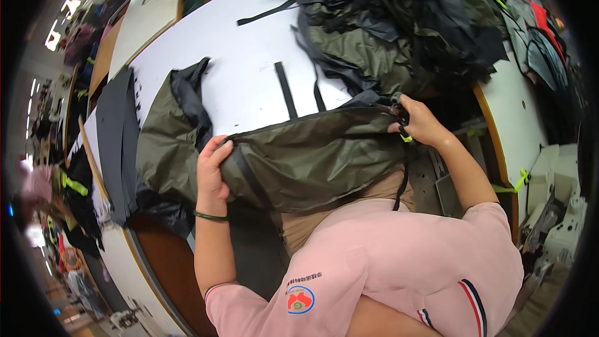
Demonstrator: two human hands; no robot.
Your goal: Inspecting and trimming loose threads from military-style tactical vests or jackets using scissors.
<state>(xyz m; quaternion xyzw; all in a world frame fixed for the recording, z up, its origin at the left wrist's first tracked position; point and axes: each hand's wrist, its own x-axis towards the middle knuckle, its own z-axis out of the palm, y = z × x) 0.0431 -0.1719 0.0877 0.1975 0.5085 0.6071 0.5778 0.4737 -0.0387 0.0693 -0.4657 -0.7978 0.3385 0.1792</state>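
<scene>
We see a broad white table [243,56] filling the far middle of the scene, its near edge trimmed in brown wood that curves away to the left and right. A bare stretch of white lies in the middle of it, between the heap at far right and the cloth at left; that is the only open surface near our hands. The far right of the table is buried under one large heap of dark green and black fabric [399,25], which runs up to the table's right edge.

Draped over the near edge of the table and down toward our lap is one olive-green garment piece [299,162], shiny and creased, with a black trimmed edge along its far side and a dark lining showing at its left end. Our left hand [212,171] is closed over a fold of it near the left, fingers curled around the cloth. Our right hand [419,123] is pinched shut at its far right corner, on the cloth and a black strap with a small fitting there.

Two short black strips [286,89] lie flat on the white just beyond the garment. A stack of dark panels [115,143] hangs off the left edge.
</scene>
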